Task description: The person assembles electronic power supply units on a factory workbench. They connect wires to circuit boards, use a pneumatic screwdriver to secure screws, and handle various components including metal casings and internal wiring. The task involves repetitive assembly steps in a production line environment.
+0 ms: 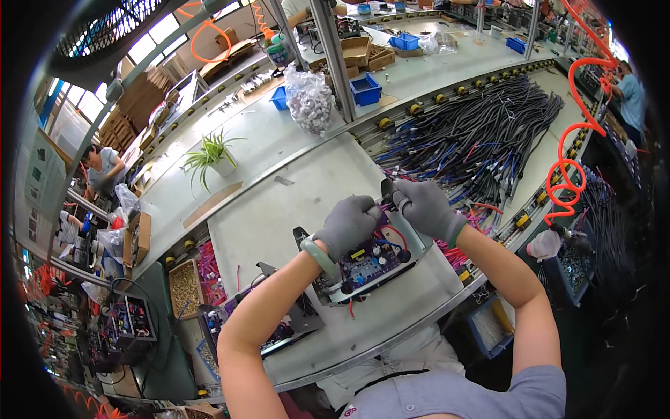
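In front of me on the work table stands an open metal chassis with a purple circuit board [364, 267], its parts and wires uncovered. Above its far side, my left hand [351, 225] in a grey glove is closed, with fingers curled down; what they hold is hidden. Close beside it, my right hand [428, 209], gloved the same way, is closed by an upright black piece [388, 188] at the chassis's far corner. Its fingertips and anything in them are not clear. A red wire [396, 233] loops over the board under my hands.
A second open chassis [283, 335] sits partly behind my left forearm. Black cable bundles [481, 133] lie at far right; an orange coiled hose [567, 174] hangs there. Beyond are a potted plant [222, 162], a bag of white parts [309, 101] and a blue bin [365, 89]. Other people work farther off.
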Demonstrator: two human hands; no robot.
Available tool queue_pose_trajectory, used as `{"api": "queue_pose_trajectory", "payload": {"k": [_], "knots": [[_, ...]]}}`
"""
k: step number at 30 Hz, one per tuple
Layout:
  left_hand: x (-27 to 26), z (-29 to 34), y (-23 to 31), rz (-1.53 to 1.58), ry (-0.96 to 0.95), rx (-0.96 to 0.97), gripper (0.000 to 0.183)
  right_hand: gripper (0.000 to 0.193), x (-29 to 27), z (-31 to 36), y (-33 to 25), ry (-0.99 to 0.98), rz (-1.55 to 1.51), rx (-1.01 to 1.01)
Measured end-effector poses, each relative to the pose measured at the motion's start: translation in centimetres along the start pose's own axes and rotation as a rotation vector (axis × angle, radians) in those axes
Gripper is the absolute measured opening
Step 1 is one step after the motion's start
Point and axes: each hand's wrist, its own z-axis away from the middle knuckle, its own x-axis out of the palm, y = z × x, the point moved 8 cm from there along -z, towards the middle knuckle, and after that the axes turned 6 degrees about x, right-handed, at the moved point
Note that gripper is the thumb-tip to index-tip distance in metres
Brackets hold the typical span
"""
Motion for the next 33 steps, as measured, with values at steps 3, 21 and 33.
{"api": "queue_pose_trajectory", "payload": {"k": [3,21,33], "knots": [[0.1,-0.3,0.4,-0.042,0.022,0.077,0.028,0.015,0.1,0.0,0.2,0.014,-0.010,-0.015],[0.4,-1.8,2.3,-0.425,-0.061,0.038,0.027,0.015,0.3,-0.8,0.4,0.048,0.074,-0.092],[0.5,-0.8,0.9,-0.302,0.030,0.023,0.029,0.020,0.6,-0.3,0.1,0.039,-0.040,-0.069]]}}
